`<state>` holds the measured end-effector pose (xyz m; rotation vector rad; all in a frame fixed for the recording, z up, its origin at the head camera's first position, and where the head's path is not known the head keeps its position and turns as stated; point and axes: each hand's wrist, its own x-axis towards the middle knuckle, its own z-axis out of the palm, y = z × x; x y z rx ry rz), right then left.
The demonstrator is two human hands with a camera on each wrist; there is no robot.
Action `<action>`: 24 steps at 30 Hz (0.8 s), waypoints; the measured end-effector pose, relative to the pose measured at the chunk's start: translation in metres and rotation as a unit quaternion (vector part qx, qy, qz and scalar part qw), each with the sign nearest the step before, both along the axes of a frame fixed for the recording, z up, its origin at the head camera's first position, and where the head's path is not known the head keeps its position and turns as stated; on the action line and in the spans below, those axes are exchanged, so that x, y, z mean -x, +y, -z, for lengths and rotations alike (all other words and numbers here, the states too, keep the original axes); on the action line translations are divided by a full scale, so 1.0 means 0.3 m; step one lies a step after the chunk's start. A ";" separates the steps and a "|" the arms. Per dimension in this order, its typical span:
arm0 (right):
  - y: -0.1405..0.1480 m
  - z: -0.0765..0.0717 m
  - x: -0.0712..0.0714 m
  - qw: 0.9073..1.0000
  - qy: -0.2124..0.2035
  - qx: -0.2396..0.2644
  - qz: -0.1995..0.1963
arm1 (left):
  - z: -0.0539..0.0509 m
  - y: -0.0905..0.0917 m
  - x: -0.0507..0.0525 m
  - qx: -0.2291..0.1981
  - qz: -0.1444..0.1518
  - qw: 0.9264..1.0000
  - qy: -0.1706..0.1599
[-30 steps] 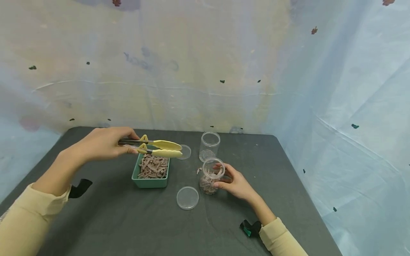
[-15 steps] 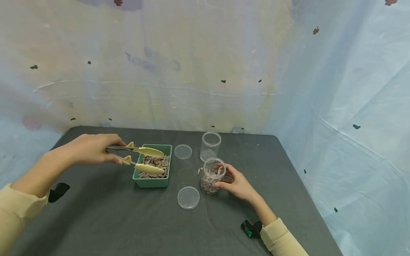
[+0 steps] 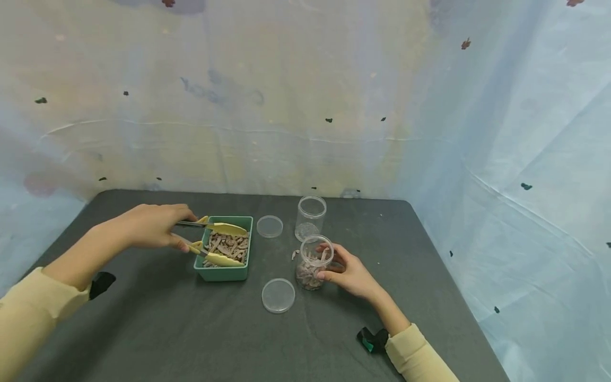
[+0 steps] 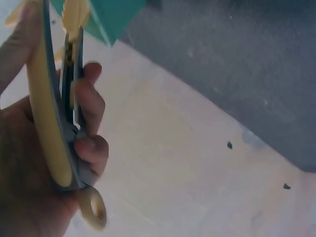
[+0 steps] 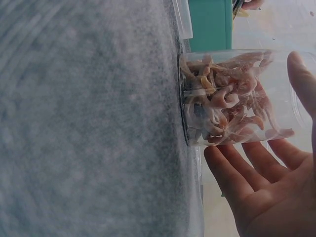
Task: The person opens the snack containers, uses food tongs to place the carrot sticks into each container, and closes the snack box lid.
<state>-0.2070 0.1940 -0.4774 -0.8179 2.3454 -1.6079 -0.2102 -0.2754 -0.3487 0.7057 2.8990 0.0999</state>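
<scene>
My left hand [image 3: 153, 226] grips a pair of tongs [image 3: 229, 229] with yellow tips and dark metal arms. In the left wrist view, fingers and thumb wrap round the yellow-backed handle of the tongs [image 4: 47, 113]. The tips are spread apart inside the green box [image 3: 221, 274], at brown meat-like strips [image 3: 228, 246]; whether any strip is between them cannot be told. My right hand [image 3: 352, 274] holds a clear jar [image 3: 309, 271] upright on the table, thumb on one side, fingers on the other. Curled brownish strips [image 5: 229, 101] fill part of that jar.
Behind the held jar stands a second clear jar [image 3: 311, 215], with a little something at its bottom. Two clear round lids lie flat: a near lid [image 3: 278, 295] and a far lid [image 3: 269, 226]. One loose strip [image 3: 295, 254] lies on the dark table [image 3: 305, 345].
The tongs have come down from above the box into it, and their tips have spread apart. My left hand swung left, then back right. My right hand and jar stay put.
</scene>
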 end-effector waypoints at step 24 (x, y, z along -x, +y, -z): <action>0.001 0.001 0.002 1.000 -0.003 0.000 -0.001 | 0.002 -0.002 -0.023 -0.009 0.018 0.999 0.046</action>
